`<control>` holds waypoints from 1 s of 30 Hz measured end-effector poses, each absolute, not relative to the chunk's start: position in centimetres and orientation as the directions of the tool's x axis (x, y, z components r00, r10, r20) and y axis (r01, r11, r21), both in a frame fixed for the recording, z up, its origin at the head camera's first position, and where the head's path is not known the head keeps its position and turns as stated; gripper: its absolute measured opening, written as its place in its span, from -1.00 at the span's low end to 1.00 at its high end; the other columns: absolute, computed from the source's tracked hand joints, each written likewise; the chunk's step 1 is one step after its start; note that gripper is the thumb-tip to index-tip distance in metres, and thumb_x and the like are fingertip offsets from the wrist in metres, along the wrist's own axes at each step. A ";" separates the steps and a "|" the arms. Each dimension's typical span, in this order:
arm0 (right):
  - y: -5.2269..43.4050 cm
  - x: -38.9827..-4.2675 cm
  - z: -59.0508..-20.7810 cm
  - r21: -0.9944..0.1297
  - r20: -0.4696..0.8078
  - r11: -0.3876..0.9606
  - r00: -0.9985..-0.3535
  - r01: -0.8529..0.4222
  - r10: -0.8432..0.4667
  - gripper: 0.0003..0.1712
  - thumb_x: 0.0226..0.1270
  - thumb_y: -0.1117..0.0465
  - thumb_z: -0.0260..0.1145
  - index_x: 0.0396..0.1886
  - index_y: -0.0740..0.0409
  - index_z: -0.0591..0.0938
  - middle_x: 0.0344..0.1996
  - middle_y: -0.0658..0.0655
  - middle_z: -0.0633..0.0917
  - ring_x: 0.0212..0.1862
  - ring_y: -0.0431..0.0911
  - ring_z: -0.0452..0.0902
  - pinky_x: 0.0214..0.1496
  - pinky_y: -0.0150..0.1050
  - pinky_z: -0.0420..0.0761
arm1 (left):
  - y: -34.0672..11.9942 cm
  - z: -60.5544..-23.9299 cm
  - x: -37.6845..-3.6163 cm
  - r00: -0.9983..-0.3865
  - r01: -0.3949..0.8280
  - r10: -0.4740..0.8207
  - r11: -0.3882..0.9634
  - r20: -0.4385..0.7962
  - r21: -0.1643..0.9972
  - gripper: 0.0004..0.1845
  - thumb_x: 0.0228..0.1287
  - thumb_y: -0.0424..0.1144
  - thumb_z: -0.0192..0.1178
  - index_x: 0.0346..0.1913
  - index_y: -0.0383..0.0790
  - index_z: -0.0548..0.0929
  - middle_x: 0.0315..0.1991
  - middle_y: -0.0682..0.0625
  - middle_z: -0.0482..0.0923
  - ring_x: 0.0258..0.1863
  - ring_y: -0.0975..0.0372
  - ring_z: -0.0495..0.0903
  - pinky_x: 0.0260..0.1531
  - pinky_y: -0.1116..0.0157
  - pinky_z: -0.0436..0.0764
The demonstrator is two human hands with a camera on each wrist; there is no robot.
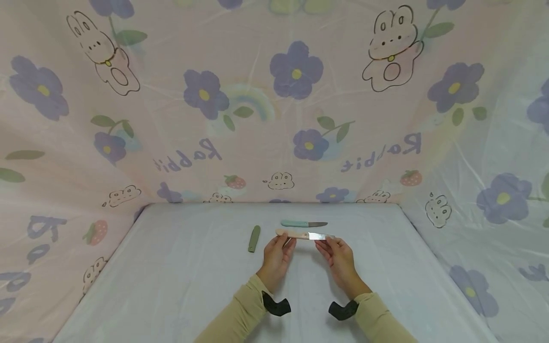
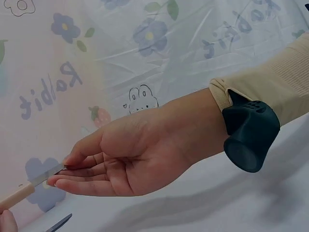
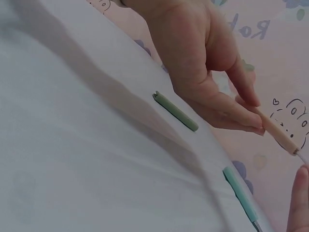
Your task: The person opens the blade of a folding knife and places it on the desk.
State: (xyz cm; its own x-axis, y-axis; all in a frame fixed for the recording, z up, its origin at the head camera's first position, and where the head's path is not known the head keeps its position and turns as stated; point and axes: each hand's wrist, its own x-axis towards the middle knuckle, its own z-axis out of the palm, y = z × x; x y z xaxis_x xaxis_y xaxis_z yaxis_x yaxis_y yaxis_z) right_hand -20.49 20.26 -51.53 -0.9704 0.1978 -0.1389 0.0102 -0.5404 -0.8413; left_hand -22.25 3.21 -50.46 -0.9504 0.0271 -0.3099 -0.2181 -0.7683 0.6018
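Note:
A knife with a pale peach handle (image 1: 296, 234) is held level above the table between both hands. My left hand (image 1: 274, 259) pinches the butt end of the handle, which the right wrist view shows between thumb and fingers (image 3: 198, 63). My right hand (image 1: 341, 262) pinches the blade near its tip; the left wrist view shows its palm (image 2: 140, 157) turned up. Just beyond lies a second knife with a mint-green handle (image 1: 294, 223), its blade pointing right. Left of the hands is a slim olive-green piece (image 1: 254, 238), notched at one end, with no blade showing.
A white cloth covers the table (image 1: 180, 281). Around the back and sides hangs a printed curtain (image 1: 253, 52) with flowers and rabbits. Each wrist carries a black mount (image 1: 276, 305) over a beige sleeve (image 1: 233, 314).

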 end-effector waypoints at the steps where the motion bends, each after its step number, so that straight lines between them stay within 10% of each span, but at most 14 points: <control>1: 20.3 -20.5 -51.4 -0.845 -0.142 -0.535 -0.970 0.015 0.198 -0.80 0.39 0.30 0.12 -0.16 0.34 0.31 -0.17 0.32 0.60 -0.15 0.00 0.64 0.02 -0.17 0.54 | 3.2 -50.4 -22.3 -0.949 -0.224 0.031 -0.766 -0.312 0.603 -0.63 0.32 -0.37 0.11 0.10 -0.48 0.33 0.06 -0.31 0.39 -0.02 0.04 0.53 -0.05 0.30 0.56; 17: 22.3 -21.8 -49.9 -0.833 -0.213 -0.542 -0.968 0.109 0.134 -0.75 0.42 0.38 0.03 -0.01 0.47 0.29 -0.19 0.32 0.62 -0.13 -0.01 0.63 0.07 -0.16 0.51 | 2.9 -50.5 -23.8 -0.940 -0.292 0.079 -0.689 -0.332 0.663 -0.68 0.25 -0.40 0.18 0.00 -0.54 0.43 -0.18 -0.26 0.58 -0.20 0.11 0.64 -0.08 0.30 0.57; 30: 23.2 -23.4 -50.3 -0.846 -0.342 -0.462 -0.936 0.267 0.086 -0.59 0.45 0.36 -0.02 0.19 0.51 0.24 -0.20 0.27 0.61 -0.07 -0.01 0.60 0.11 -0.20 0.48 | 2.5 -51.3 -24.7 -0.931 -0.347 0.120 -0.582 -0.344 0.735 -0.62 0.33 -0.40 0.08 0.11 -0.60 0.36 -0.04 -0.36 0.49 0.03 -0.01 0.52 0.00 0.28 0.52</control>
